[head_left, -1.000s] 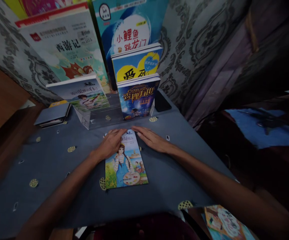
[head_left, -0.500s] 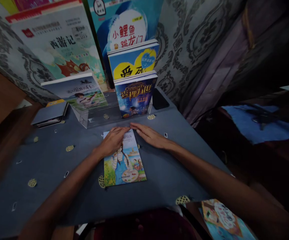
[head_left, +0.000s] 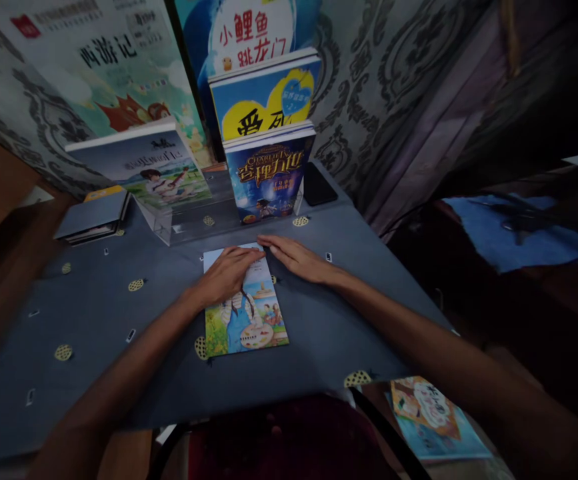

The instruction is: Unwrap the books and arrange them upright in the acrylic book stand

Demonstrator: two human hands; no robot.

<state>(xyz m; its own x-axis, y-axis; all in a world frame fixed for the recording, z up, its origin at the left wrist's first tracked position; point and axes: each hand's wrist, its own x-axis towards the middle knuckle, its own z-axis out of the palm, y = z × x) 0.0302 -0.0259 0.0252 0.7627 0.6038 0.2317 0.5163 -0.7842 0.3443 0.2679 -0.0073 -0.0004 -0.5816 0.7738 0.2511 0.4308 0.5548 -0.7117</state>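
A thin book [head_left: 245, 327] with an illustrated cover, a figure in blue overalls and a paint palette, lies closed on the patterned tablecloth. My left hand [head_left: 229, 272] rests flat across the cover's upper part, fingers stretched toward the right and hiding some of the title and the figure's head. Against the book's upper right corner, my right hand [head_left: 296, 260] lies with its fingers extended, the tips close to those of my left hand. Neither hand grasps anything.
Behind the book, a clear stand [head_left: 189, 223] holds a dark blue book [head_left: 269, 180], a yellow-and-blue book [head_left: 269, 100] and a landscape-cover book [head_left: 153, 167]. A black phone [head_left: 319, 183] and a grey notebook [head_left: 93, 217] flank it. Another book [head_left: 433, 417] lies below the table edge.
The view has tilted down, so the table's contents appear higher. My left fingers have shifted slightly down the cover and now cover more of the title. The book stays closed.
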